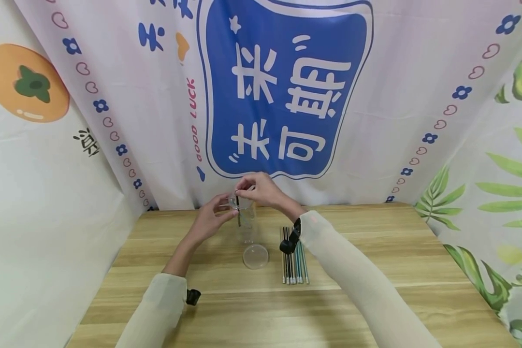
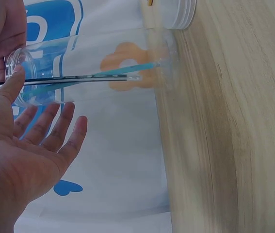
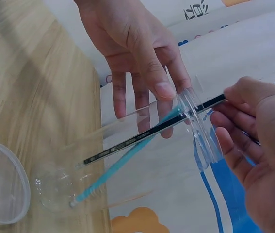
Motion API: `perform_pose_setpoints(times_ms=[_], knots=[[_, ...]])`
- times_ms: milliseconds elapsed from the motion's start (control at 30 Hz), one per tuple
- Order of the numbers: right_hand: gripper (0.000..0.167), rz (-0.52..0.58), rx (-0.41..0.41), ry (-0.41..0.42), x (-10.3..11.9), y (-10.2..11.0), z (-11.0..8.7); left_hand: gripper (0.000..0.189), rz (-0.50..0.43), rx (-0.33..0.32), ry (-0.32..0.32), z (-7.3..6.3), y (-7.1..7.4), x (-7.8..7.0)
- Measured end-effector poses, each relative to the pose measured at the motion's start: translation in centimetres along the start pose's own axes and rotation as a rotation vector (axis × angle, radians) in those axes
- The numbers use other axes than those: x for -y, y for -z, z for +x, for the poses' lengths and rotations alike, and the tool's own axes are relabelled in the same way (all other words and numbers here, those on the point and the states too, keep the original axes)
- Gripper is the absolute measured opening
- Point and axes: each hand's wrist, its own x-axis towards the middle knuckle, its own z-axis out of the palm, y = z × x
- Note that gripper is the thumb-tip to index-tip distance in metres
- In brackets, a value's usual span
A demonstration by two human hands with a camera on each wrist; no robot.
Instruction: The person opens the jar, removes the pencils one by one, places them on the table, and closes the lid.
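Observation:
A tall clear plastic jar (image 1: 249, 233) stands upright on the wooden table with its mouth at the top. My left hand (image 1: 209, 220) steadies it at the rim, thumb on one side and fingers spread round the other. Between the thumb and fingers of my right hand (image 1: 263, 189) is the upper end of a black pencil (image 3: 137, 138), which passes through the mouth into the jar. Inside, a teal pencil (image 3: 113, 170) leans with its lower end near the base. In the right wrist view the black pencil crosses in front of the teal one.
A round translucent lid (image 1: 255, 256) lies on the table in front of the jar. To its right, several black and teal pencils (image 1: 293, 273) lie side by side, partly under the right wrist strap. A printed cloth (image 1: 282, 96) hangs close behind the table's far edge.

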Motion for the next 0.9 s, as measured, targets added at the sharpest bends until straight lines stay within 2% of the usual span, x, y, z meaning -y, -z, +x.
perform_pose_setpoints(times_ms=[167,467,733,900], knots=[[0.007,0.078,-0.117,-0.026,-0.4,-0.1,-0.4,0.065,-0.004,0.006,0.001,-0.1,0.0,0.0],[0.008,0.344,-0.291,-0.074,-1.4,0.0,-0.8,0.064,-0.018,0.007,-0.004,0.0,-0.1,-0.1],[0.012,0.548,-0.385,-0.142,-1.4,0.2,-0.9,0.063,-0.028,0.008,-0.021,0.1,-0.1,0.2],[0.004,0.718,-0.450,-0.165,-1.3,0.5,-0.9,0.064,-0.033,0.012,-0.019,0.1,0.0,0.2]])
